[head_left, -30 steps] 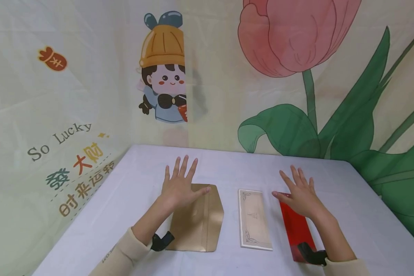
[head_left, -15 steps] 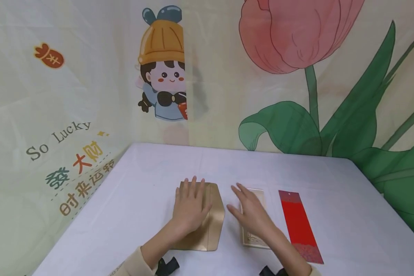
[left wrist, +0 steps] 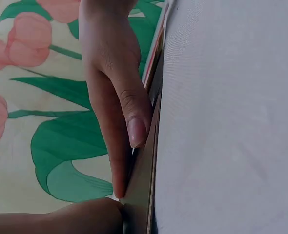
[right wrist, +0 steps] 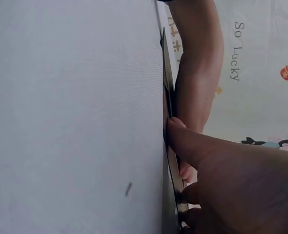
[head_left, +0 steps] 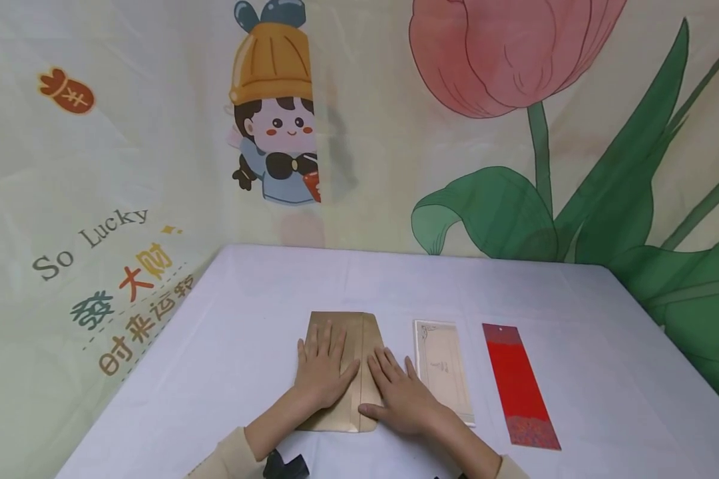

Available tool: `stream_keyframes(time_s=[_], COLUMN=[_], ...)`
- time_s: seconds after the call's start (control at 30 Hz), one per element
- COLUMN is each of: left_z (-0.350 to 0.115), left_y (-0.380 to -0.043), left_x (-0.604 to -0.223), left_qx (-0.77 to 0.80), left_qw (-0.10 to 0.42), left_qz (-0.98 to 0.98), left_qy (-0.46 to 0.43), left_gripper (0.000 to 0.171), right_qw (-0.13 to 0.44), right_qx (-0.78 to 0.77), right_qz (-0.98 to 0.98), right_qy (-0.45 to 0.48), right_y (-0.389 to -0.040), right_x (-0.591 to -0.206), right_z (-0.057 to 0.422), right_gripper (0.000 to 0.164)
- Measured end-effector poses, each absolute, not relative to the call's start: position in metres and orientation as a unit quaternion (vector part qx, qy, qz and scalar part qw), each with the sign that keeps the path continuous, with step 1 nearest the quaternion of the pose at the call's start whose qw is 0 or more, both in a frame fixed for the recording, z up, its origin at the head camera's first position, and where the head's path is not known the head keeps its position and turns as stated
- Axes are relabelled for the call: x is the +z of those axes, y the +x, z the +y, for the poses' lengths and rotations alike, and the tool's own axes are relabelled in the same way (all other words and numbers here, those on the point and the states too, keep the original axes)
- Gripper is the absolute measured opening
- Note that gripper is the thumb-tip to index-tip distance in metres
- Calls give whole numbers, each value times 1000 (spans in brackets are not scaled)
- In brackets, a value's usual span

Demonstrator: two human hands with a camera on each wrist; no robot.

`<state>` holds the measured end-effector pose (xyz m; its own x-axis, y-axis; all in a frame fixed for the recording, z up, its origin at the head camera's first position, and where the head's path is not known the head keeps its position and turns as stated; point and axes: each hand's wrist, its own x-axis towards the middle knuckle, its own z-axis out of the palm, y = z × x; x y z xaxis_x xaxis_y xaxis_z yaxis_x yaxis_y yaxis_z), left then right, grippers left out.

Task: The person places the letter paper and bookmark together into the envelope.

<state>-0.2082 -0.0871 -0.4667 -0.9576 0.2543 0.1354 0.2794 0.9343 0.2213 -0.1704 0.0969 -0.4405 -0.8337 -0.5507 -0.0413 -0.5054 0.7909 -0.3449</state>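
A gold envelope (head_left: 352, 339) lies flat on the white table, its creased flap (head_left: 370, 329) toward the right. My left hand (head_left: 322, 376) rests palm down on the envelope's body with fingers spread. At the flap's right edge, my right hand (head_left: 404, 399) touches it with straight fingers, thumb near the lower corner. From the left wrist, the right hand (left wrist: 115, 83) shows with thumb and finger against the envelope (left wrist: 143, 185). In the right wrist view, the right thumb (right wrist: 180, 136) meets the envelope's edge, which lies close to the tabletop.
Just right of my right hand lies a cream, flat rectangular piece with ornate corners (head_left: 440, 359), partly covered by that forearm. Farther right is a long red strip (head_left: 518, 379) with a small hole at its top. A printed cloth (head_left: 371, 153) hangs behind the table (head_left: 263, 293).
Both hands came from raised, spread positions down to the envelope. The right hand moved left from over the red strip, past the cream piece, to the flap.
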Motion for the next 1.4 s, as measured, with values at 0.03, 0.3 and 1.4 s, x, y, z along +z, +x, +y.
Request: stream_keyframes(time_s=[0.03, 0.3, 1.4], left_z=[-87, -86, -84], left_y=[-208, -210, -213], left_x=[-467, -469, -461], left_qx=[-122, -141, -211], left_qw=[54, 58, 95], left_qz=[-982, -980, -971], left_qy=[-135, -131, -61], left_gripper=[69, 68, 78], right_qw=[67, 58, 161], right_qx=[-160, -194, -690], right_qz=[944, 941, 698], right_qy=[-282, -271, -100], right_y=[-170, -173, -204], right_x=[-440, -442, -451], right_z=[97, 97, 107], right_gripper=[83, 82, 49])
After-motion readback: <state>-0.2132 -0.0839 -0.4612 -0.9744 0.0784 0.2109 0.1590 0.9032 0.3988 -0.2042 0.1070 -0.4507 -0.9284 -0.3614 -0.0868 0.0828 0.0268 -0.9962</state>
